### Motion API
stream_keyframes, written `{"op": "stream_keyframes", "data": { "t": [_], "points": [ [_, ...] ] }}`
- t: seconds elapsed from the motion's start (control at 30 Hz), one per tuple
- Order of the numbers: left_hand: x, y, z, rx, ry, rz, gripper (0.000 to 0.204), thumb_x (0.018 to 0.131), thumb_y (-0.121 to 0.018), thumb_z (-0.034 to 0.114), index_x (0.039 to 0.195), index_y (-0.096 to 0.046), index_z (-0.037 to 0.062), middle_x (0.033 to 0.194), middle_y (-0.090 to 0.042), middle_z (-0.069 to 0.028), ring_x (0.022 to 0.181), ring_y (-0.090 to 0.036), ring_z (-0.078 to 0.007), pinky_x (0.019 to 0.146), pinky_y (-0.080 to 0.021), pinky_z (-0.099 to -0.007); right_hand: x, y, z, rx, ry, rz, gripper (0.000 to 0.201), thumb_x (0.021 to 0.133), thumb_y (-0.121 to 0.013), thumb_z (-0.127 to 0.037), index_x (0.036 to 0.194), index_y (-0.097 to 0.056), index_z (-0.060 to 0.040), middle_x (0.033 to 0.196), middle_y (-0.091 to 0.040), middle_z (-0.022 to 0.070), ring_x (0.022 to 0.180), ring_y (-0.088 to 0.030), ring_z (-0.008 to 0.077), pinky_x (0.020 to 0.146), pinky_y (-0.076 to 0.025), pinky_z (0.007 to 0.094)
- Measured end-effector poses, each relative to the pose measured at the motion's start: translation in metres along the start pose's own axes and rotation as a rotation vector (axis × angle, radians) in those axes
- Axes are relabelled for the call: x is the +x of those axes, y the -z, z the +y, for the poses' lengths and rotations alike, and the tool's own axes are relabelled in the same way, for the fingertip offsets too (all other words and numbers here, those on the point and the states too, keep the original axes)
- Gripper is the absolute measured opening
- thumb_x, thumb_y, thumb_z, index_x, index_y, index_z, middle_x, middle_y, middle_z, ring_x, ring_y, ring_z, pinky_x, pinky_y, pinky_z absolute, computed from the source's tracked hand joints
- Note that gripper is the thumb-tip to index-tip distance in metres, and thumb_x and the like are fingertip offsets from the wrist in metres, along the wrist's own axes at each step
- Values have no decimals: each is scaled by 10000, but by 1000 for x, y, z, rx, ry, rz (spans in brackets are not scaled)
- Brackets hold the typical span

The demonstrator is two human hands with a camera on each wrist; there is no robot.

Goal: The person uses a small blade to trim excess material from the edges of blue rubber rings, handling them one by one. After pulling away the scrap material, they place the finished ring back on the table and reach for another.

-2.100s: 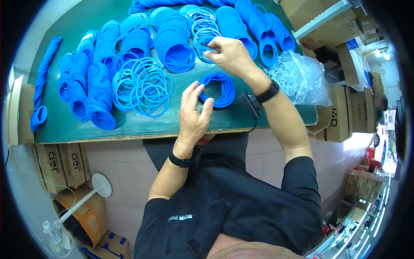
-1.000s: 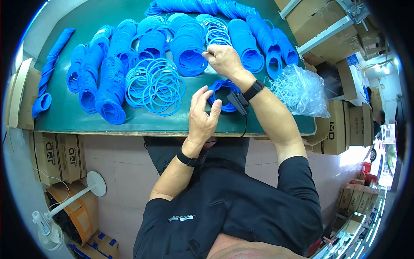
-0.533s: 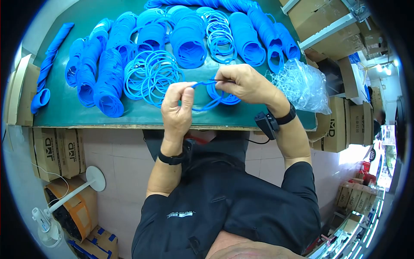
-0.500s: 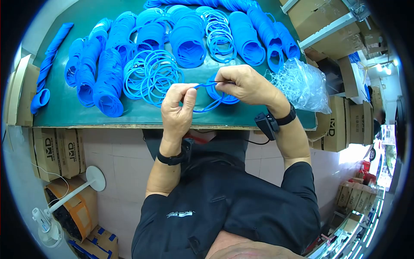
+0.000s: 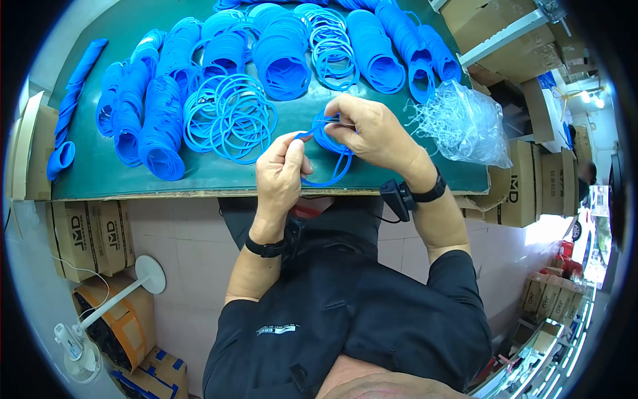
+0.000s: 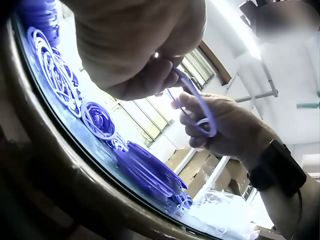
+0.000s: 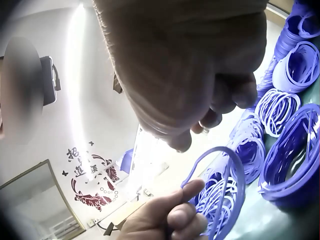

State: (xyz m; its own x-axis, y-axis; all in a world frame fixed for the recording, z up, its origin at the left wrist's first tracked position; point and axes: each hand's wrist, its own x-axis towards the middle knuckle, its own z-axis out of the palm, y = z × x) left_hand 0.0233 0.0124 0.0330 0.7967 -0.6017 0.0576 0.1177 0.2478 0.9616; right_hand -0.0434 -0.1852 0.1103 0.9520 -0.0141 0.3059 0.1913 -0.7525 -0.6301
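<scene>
Both hands are raised just above the near edge of the green worktop (image 5: 219, 169), working one blue ring (image 5: 327, 174) between them. The left hand (image 5: 282, 174) pinches the ring's left side between thumb and forefinger, the other fingers curled in. The right hand (image 5: 372, 133) grips the ring's upper right part with curled fingers; a thin dark tool-like item shows at its fingertips, too small to identify. The ring hangs as a loop between the two hands, clear of the worktop. The left wrist view shows the same ring (image 6: 200, 107) arching from the left hand's fingers across to the right hand (image 6: 225, 125). The right wrist view shows the ring (image 7: 222, 185) held by the left hand's fingers (image 7: 170, 212) below the right hand.

Directly beneath the right hand a small stack of rings (image 5: 329, 136) lies on the worktop. Loose rings (image 5: 229, 116) are spread to the left, and thick rows of stacked rings (image 5: 279, 53) fill the far side. A clear plastic bag (image 5: 462, 123) sits at the right end, beside cardboard boxes (image 5: 525, 189). Each wrist carries a black strap.
</scene>
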Motion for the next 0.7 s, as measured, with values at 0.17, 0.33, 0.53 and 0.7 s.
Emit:
{"op": "stream_keyframes", "data": {
  "t": [0.17, 0.33, 0.53, 0.7],
  "points": [
    [-5, -14, -4, -78, 10, 115, 251, 1095, -575, 170, 1203, -709, -12, 742, -647, -1, 632, -551, -38, 570, -435, -195, -9, -12, -29, -99, -68, 192, 201, 905, -740, -122, 1021, -590, -55, 897, -680, 150, 768, -694, 353, 633, -537, 443],
    [-8, -20, -5, -121, 41, 136, 270, 1088, -594, 186, 1227, -716, -10, 774, -657, -3, 634, -557, -38, 557, -445, -194, -15, -36, -16, -312, 83, 310, 128, 883, -720, -101, 930, -603, -78, 821, -611, 98, 706, -663, 302, 610, -509, 439],
    [-11, -27, -5, -213, 96, 162, 277, 1077, -609, 175, 1251, -717, -12, 787, -661, -7, 643, -568, -43, 553, -459, -196, -19, -42, -17, -483, 181, 338, 137, 825, -755, -54, 880, -634, -85, 809, -610, 50, 701, -608, 252, 615, -443, 377],
    [-13, -27, -6, -289, 135, 140, 269, 1079, -606, 167, 1249, -718, -8, 789, -659, -7, 645, -567, -45, 554, -453, -189, -25, -47, -15, -486, 244, 340, 95, 779, -685, -88, 828, -604, -101, 760, -529, 39, 690, -575, 233, 640, -417, 380]
  ]
}}
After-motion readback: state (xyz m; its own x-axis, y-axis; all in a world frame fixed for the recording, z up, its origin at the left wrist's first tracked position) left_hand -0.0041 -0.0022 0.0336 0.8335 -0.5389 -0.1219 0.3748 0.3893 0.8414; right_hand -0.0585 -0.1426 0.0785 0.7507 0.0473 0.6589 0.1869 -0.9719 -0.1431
